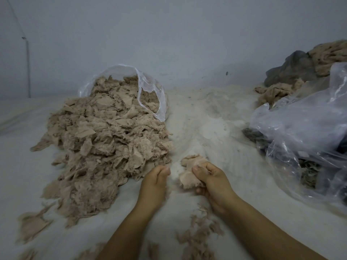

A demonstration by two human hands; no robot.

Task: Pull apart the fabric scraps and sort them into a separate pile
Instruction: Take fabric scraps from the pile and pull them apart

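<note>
One clump of beige fabric scraps [189, 173] sat low centre, clamped in our right hand [212, 182]. Our left hand [155, 180], curled shut just beside it, seemingly held only wisps. We judged short, gentle tugs best. Left of both lay the big scrap pile [105, 143] spilling from its plastic bag [150, 91].

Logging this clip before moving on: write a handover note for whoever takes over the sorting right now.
Right hand: grip shut on a beige scrap clump.
Left hand: closed beside it; whether it holds fibres is unclear.
Big scrap pile spills from the clear bag, left.
Small loose shreds lie near the right forearm.
Left: almost all of the pile.
</note>
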